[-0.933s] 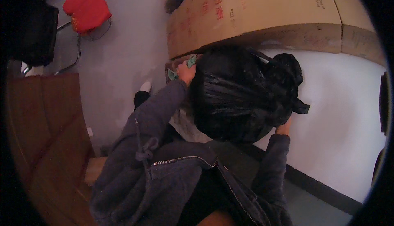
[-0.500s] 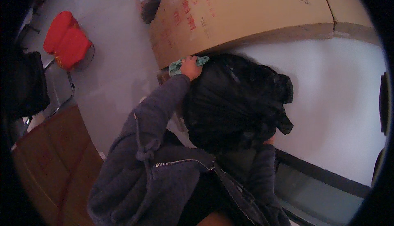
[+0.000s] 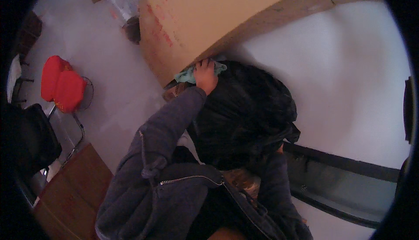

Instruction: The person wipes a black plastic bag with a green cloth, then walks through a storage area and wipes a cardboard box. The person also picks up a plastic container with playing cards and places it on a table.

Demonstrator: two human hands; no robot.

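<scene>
A full black plastic bag (image 3: 244, 113) bulges in front of me, between my two arms. At its upper left edge, my left hand (image 3: 206, 75) is closed over a crumpled pale green cloth (image 3: 185, 75), close against a big cardboard box. By the bag's lower right side, only a sliver of my right hand (image 3: 280, 146) shows; its fingers are hidden behind the bag. Something brown and shiny (image 3: 244, 181) shows below the bag, near my open jacket.
The large cardboard box (image 3: 192, 17) stands along a white wall (image 3: 349, 74) ahead. A dark-framed glass panel (image 3: 345, 187) lies at right. To the left are a red padded item (image 3: 63, 85), a black chair (image 3: 32, 135) and a brown carton (image 3: 74, 192).
My view has turned, so the large box sits further up and left. The bag tilts a little differently between my hands, and the brown shiny thing below it has come into sight.
</scene>
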